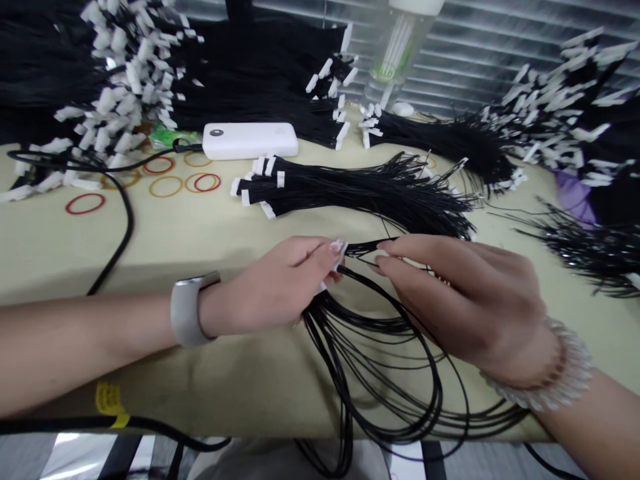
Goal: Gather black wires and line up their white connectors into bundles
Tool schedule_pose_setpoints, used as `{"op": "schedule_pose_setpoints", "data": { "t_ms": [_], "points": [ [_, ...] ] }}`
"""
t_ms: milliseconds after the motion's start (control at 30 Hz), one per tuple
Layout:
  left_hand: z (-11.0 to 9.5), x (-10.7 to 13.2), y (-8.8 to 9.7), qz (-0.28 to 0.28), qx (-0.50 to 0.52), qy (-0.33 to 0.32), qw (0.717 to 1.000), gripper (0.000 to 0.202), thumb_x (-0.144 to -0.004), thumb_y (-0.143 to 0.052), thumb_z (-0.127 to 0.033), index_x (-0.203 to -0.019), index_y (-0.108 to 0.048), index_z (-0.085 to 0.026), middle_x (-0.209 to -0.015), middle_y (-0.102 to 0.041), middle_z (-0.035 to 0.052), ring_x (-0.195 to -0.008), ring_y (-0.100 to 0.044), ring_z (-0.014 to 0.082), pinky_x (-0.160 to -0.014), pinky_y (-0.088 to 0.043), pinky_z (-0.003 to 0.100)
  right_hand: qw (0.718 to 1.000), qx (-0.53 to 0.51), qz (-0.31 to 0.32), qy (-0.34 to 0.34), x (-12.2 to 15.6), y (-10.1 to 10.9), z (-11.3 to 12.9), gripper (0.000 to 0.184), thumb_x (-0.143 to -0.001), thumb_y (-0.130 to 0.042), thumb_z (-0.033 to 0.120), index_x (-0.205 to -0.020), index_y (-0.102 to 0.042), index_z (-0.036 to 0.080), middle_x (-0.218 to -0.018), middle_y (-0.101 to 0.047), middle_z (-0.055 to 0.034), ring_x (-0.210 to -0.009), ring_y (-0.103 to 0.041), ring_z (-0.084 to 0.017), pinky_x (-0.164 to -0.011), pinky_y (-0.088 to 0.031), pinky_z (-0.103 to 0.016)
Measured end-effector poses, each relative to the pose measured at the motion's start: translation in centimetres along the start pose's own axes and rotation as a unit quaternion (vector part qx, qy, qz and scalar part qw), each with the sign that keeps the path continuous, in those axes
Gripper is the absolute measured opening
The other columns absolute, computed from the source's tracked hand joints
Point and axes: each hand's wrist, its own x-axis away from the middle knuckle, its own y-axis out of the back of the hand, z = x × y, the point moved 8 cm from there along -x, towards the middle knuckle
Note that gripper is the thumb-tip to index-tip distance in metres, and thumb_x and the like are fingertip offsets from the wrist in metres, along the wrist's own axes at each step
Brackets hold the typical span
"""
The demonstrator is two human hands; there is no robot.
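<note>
My left hand (280, 283), with a grey band at the wrist, is closed on the white connectors (341, 253) of a bunch of thin black wires (395, 333). From there the wires hang in wide loops past the table's front edge. To the right, my right hand (460, 300) pinches some wire ends between thumb and forefinger, a short gap from the connectors. Its other fingers curl behind and are partly hidden. Just beyond both hands lies a bundle of black wires (340, 190) with white connectors at its left end.
A white power bank (250, 141) with a black cable (131, 227) lies at the back left, near red and yellow rubber bands (166, 186). Piles of connector wires (120, 87) line the back. More wires (595, 247) lie at right. A clear bottle (400, 50) stands behind.
</note>
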Motion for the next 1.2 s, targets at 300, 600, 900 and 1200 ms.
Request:
{"op": "schedule_pose_setpoints", "data": {
  "t_ms": [300,600,900,1200],
  "points": [
    [-0.2,0.0,0.1,0.011,-0.010,-0.005,1.000,0.041,-0.082,-0.028,-0.051,-0.063,-0.044,-0.017,-0.050,-0.040,-0.0053,-0.036,-0.040,0.0043,-0.031,-0.035,0.013,1.000,0.018,-0.003,0.015,-0.3,-0.3,0.4,0.007,-0.076,-0.051,0.015,-0.076,-0.058,0.015,-0.078,-0.061,-0.0034,-0.065,-0.055,-0.012,-0.049,-0.040,-0.023],
    [-0.9,-0.1,0.0,0.009,-0.046,-0.025,0.999,0.039,-0.084,-0.030,-0.043,-0.060,-0.043,-0.016,-0.049,-0.039,-0.0055,-0.038,-0.038,0.0033,-0.035,-0.033,0.012,0.998,0.024,0.003,0.052,-0.7,-0.3,1.1,0.004,-0.073,-0.055,0.013,-0.074,-0.059,0.015,-0.079,-0.063,-0.0013,-0.070,-0.058,-0.013,-0.053,-0.043,-0.024],
    [-0.3,-0.2,-0.2,0.007,-0.013,-0.002,1.000,0.040,-0.082,-0.030,-0.050,-0.064,-0.044,-0.017,-0.049,-0.040,-0.0051,-0.036,-0.041,0.0050,-0.031,-0.034,0.014,0.999,0.012,-0.009,0.041,-0.3,-0.6,0.4,0.002,-0.074,-0.056,0.016,-0.075,-0.056,0.015,-0.075,-0.060,-0.0016,-0.070,-0.054,-0.012,-0.058,-0.043,-0.024],
    [0.4,-0.3,1.2,-0.098,0.049,-0.009,0.994,0.039,-0.081,-0.033,-0.051,-0.067,-0.046,-0.017,-0.049,-0.039,-0.0048,-0.033,-0.039,0.0034,-0.028,-0.033,0.012,0.990,-0.046,0.041,-0.125,-0.2,0.9,-3.9,0.029,-0.066,-0.064,0.038,-0.059,-0.048,0.014,-0.066,-0.047,-0.0021,-0.060,-0.042,-0.009,-0.049,-0.031,-0.022]
  ]
}}
